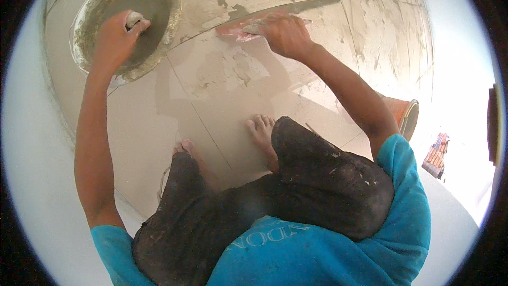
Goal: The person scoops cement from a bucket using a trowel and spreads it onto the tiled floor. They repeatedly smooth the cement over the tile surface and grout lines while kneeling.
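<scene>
My left hand (116, 39) is closed over a round basin (79, 32) of grey wet mix at the upper left, fingers curled on a small grey, mix-coated thing that I cannot make out. My right hand (283, 34) grips a flat reddish tool (228, 29) smeared with pink and grey, held low against the tiled floor (198, 79) beside a dark joint line. Grey smears spread over the tiles ahead and to the right.
An orange bucket (405, 116) lies or stands at my right, partly behind my arm. Further right is an opening (435, 153) with stacked orange-brown items in bright light. My bare feet (262, 132) are on the tiles below me. White walls curve along both sides.
</scene>
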The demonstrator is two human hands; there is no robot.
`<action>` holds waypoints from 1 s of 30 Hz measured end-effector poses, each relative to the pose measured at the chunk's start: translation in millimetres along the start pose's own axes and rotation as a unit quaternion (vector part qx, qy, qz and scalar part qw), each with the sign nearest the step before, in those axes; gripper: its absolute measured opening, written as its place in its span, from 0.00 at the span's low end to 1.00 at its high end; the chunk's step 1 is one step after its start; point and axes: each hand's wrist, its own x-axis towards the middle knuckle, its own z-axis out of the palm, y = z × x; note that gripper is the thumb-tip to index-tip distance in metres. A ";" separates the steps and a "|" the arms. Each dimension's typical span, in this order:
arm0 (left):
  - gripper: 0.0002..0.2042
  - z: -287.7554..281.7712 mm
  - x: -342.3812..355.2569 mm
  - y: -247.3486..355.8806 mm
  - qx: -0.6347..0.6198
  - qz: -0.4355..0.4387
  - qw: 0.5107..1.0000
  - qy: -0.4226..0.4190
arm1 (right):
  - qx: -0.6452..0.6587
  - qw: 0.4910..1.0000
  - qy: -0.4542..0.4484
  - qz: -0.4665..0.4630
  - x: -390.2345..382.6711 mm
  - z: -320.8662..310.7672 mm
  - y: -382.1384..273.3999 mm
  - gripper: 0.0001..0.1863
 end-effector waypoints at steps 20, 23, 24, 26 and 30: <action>0.17 -10.1 1.1 16.8 -0.054 0.009 0.998 0.036 | 0.073 0.980 -0.002 0.187 -2.7 -48.6 23.5 0.15; 0.19 -26.4 -9.5 10.6 -0.043 -0.045 0.998 -0.024 | 0.106 0.972 0.006 0.209 -12.4 -50.9 20.2 0.14; 0.19 -34.5 -13.0 10.5 -0.022 -0.071 0.997 -0.036 | 0.113 0.970 0.010 0.216 -17.7 -50.3 20.6 0.14; 0.19 -41.9 -11.8 4.1 0.024 -0.099 0.994 -0.027 | 0.130 0.966 0.043 0.221 -27.3 -47.5 23.8 0.12; 0.21 -41.8 2.1 -23.9 0.109 -0.087 0.988 0.063 | 0.152 0.954 0.113 0.231 -37.1 -43.8 24.0 0.08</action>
